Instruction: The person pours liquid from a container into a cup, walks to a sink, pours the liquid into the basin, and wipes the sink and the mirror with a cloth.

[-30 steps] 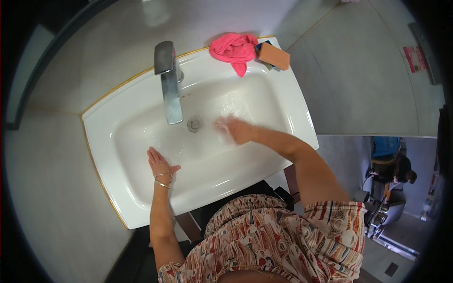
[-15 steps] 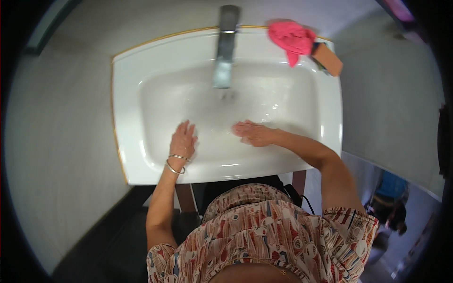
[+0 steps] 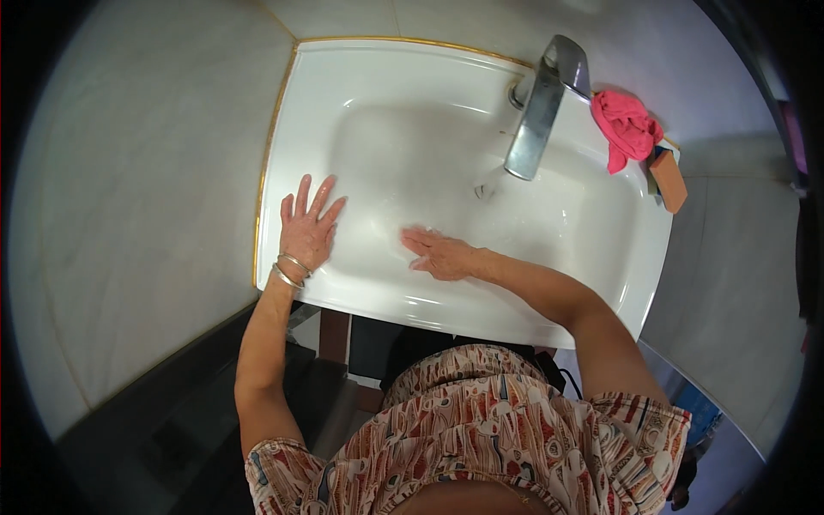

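My left hand (image 3: 306,228) rests with spread fingers along the left side of a white washbasin (image 3: 279,172), where the rim meets the bowl. It holds nothing, and two metal bangles (image 3: 292,270) circle its wrist. Inside the bowl is my right hand (image 3: 439,256), fingers stretched out toward the left and nothing visible in them. It looks wet; whether its palm touches the bowl I cannot tell. A chrome tap (image 3: 539,116) leans over the basin, above and right of my right hand. Below its spout lies the drain (image 3: 485,190).
On the basin's far right corner lies a crumpled pink cloth (image 3: 625,126). Next to it an orange-brown sponge-like block (image 3: 668,182) stands at the edge. Grey walls (image 3: 154,172) close in on the left and right. A dark surface (image 3: 197,412) runs below the basin's left.
My view has turned, so the basin appears tilted. My left hand has shifted from inside the bowl to its left side, fingers now spread. My right hand is farther left of the tap.
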Available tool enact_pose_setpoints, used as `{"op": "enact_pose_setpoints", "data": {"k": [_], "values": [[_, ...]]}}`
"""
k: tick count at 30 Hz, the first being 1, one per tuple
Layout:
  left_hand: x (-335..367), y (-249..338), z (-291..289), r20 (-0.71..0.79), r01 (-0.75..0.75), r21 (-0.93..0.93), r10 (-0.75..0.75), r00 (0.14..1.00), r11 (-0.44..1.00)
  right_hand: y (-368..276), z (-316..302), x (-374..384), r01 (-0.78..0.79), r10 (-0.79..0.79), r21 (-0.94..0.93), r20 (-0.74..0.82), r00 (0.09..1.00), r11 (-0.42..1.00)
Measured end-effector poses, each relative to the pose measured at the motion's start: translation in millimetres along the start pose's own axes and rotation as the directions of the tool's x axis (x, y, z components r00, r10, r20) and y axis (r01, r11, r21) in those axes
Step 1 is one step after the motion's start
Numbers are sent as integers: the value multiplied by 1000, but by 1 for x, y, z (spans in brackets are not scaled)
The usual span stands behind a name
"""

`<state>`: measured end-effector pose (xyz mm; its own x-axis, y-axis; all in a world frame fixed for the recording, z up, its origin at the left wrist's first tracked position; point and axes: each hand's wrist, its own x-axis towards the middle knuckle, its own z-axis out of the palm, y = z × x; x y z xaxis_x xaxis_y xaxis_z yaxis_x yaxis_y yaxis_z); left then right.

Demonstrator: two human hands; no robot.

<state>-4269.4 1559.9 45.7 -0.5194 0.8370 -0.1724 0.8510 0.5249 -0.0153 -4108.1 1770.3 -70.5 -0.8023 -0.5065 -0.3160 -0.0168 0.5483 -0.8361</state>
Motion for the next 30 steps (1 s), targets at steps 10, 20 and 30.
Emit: {"op": "enact_pose_setpoints", "data": {"k": [10,20,30], "values": [[29,5,-8,50,60,68,-64,997,996,18,-63,109,-275,125,-148,-629,767,950],[29,8,-5,115,58,60,-65,991,997,12,-70,98,-291,107,-199,-627,772,936],[88,34,33,203,-44,284,-16,979,958,36,-4,-51,-42,-79,-436,-256,963,899]]}}
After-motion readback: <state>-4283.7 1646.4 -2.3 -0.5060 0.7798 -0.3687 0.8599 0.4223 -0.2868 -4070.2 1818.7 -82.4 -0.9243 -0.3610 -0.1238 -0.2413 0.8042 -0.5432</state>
